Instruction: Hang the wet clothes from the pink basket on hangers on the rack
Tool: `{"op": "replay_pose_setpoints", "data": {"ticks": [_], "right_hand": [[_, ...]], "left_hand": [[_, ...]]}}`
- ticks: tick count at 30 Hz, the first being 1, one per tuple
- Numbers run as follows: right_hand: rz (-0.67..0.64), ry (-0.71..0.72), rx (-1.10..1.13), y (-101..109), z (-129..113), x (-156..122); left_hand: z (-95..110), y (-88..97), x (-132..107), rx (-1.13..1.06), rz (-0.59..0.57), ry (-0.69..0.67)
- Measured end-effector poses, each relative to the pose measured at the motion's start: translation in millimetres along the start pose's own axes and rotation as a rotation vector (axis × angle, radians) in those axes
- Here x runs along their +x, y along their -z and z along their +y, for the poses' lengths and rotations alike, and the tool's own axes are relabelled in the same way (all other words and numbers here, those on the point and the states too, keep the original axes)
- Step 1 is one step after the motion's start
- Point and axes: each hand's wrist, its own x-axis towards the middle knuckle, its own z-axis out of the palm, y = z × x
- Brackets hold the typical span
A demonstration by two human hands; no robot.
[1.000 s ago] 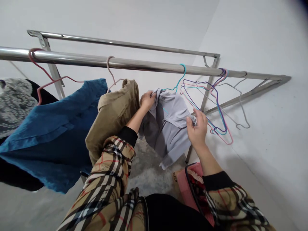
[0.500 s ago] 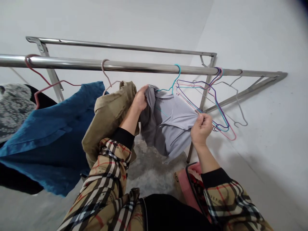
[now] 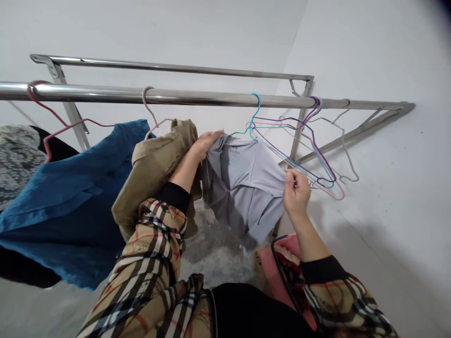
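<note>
A light grey shirt [image 3: 243, 188] hangs on a turquoise hanger [image 3: 252, 126] hooked over the metal rail, its front open toward me. My left hand [image 3: 207, 144] grips the shirt at its left shoulder, fingers lying over the top edge. On the other side, my right hand [image 3: 296, 193] pinches the shirt at the right shoulder, with the thumb against the curled fingers. Touching my left forearm is a khaki garment [image 3: 151, 164] on a pale pink hanger [image 3: 152, 112].
Left along the rail [image 3: 197, 97] hang a blue garment [image 3: 77, 206] and a black-and-white patterned one [image 3: 17, 155]. Several bare hangers [image 3: 313, 136] cluster right of the shirt, near a grey hanger [image 3: 343, 136]. A pink open case [image 3: 278, 272] with clothes stands below on the floor.
My left hand's fingers have straightened somewhat over the shoulder. The right hand has moved slightly right and down in view, and the shirt's neckline shows more openly. The view has shifted slightly.
</note>
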Motion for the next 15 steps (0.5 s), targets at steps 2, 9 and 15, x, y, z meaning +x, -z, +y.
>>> {"op": "replay_pose_setpoints", "data": {"ticks": [2,9,15], "right_hand": [[-0.111,0.029,-0.048,-1.1,-4.0,10.8],[-0.301,0.016,-0.259,-4.3,-6.6,20.4],[-0.300,0.059,-0.312,-6.0,-7.7,17.4]], "left_hand": [[7.0,-2.5,-2.9,0.175,0.019,-0.016],[29.6,-25.9,-9.6,0.370,0.097,-0.121],[46.4,-42.2,-7.4,-0.258,-0.216,0.023]]}}
